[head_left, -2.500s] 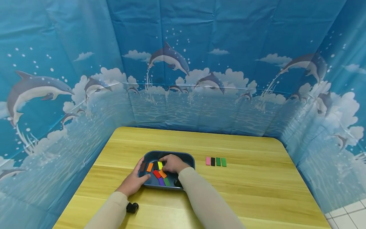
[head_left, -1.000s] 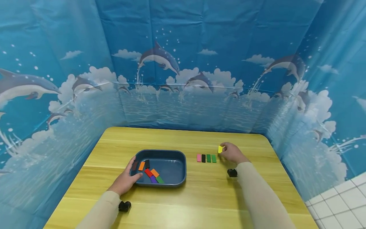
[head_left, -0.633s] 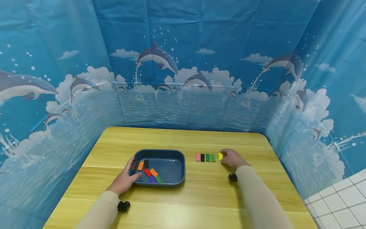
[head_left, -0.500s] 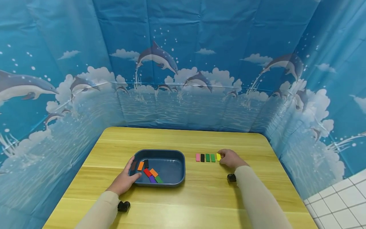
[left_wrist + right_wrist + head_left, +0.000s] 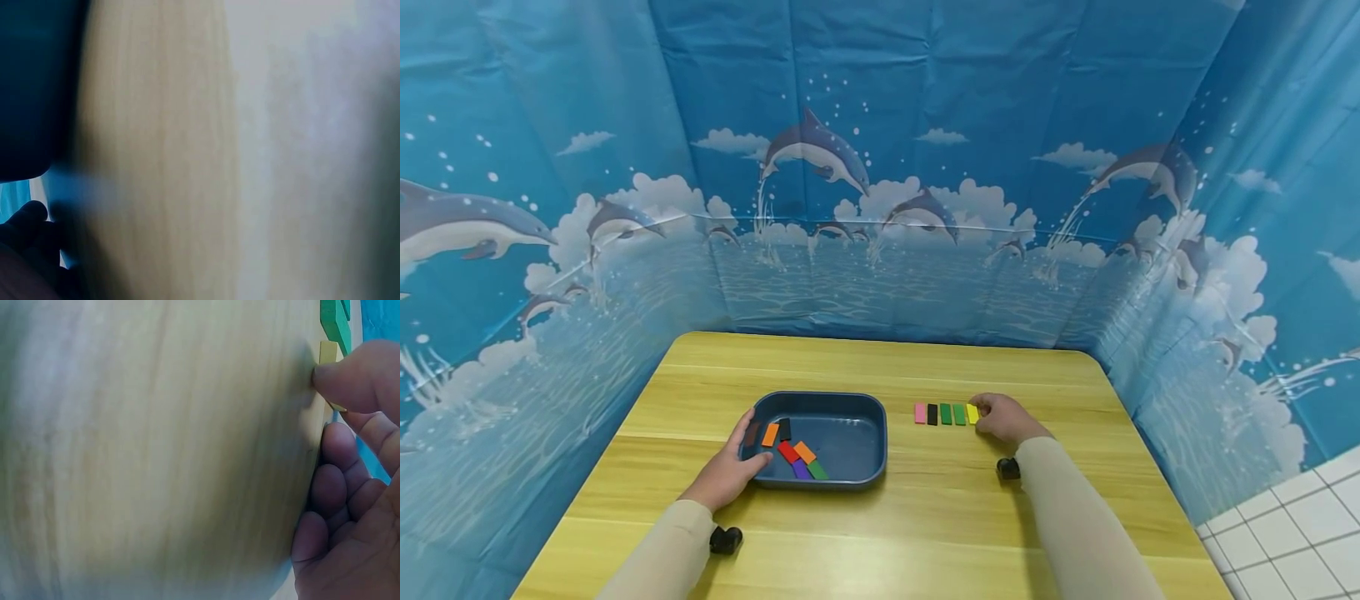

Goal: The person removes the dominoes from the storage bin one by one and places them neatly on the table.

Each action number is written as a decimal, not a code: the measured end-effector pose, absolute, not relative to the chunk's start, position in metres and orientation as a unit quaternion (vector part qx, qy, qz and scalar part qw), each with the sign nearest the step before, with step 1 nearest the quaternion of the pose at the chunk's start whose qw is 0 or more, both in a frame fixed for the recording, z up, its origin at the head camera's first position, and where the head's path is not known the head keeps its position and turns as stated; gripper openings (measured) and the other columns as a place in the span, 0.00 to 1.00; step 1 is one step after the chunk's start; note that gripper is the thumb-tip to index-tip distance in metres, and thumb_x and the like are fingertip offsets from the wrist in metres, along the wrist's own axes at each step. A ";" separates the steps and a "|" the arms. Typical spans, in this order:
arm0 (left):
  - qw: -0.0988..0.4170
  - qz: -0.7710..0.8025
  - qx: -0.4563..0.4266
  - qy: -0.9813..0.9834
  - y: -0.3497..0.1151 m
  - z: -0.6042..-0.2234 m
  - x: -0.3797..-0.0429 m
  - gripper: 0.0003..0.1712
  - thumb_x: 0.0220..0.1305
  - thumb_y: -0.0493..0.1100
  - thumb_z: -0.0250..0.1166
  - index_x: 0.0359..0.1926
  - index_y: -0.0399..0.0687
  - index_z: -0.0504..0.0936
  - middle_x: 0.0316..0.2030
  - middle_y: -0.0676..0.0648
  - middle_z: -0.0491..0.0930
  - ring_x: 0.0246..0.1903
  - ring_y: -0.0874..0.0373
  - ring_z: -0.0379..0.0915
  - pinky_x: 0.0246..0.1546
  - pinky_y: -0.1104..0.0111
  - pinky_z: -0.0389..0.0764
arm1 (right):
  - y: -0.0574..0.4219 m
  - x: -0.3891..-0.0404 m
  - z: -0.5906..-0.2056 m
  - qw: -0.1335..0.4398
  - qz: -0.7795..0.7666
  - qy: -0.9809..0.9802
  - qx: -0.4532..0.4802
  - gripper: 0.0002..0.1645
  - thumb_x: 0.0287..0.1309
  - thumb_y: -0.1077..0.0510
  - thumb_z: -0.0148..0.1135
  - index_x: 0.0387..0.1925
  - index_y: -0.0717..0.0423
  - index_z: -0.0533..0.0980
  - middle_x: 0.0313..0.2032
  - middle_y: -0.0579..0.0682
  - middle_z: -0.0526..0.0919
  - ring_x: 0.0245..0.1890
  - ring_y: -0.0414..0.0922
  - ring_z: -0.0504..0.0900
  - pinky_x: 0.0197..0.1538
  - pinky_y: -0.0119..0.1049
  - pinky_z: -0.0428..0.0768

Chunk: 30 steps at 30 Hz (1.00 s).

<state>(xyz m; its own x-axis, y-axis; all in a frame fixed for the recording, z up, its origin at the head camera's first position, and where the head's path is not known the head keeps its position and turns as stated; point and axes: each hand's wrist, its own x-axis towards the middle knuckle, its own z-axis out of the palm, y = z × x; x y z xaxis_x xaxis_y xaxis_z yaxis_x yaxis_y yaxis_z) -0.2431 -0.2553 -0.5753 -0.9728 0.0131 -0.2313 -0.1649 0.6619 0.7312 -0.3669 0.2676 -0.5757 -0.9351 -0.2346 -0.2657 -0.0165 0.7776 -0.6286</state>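
Note:
My right hand (image 5: 1006, 419) pinches a yellow domino-like block (image 5: 973, 414) between thumb and fingers, at the right end of a row lying on the table. Immediately left of it is a light green block (image 5: 959, 415), then a dark green one (image 5: 946, 414), a black one (image 5: 932, 414) and a pink one (image 5: 920, 413). The right wrist view shows the thumb against the yellow block (image 5: 328, 353), close to a green block (image 5: 336, 325). My left hand (image 5: 724, 468) holds the left side of a dark blue tray (image 5: 881, 454), thumb over its wall; its fingers are partly hidden.
Several blocks lie in the tray's left half: brown, two orange, black (image 5: 785, 429), red (image 5: 787, 452), purple (image 5: 801, 470) and green (image 5: 817, 470). Behind the wooden table (image 5: 880, 542) hangs a blue dolphin-print curtain (image 5: 880, 283).
My right hand took the yellow block from the tray, carried it right to the table, then slid it left toward the green block. My left hand stays at the tray.

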 end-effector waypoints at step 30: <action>0.102 0.417 -0.043 0.902 -0.257 -0.577 -0.246 0.55 0.71 0.66 0.64 0.85 0.73 0.39 0.81 0.35 0.58 0.74 0.24 0.62 0.69 0.29 0.66 | 0.183 -0.386 -0.510 0.135 -0.373 0.907 -0.139 0.29 0.72 0.58 0.59 0.72 0.54 0.73 0.45 0.53 0.80 0.33 0.46 0.73 0.36 0.40 0.74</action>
<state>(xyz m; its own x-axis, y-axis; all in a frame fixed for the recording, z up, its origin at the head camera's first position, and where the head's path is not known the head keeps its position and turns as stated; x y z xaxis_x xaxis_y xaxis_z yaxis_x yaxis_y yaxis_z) -0.2461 -0.2567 -0.5770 -0.9755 0.0064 -0.2198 -0.1632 0.6486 0.7434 -0.3861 0.1832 -0.5102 -0.9247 -0.3537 -0.1407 -0.1523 0.6824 -0.7149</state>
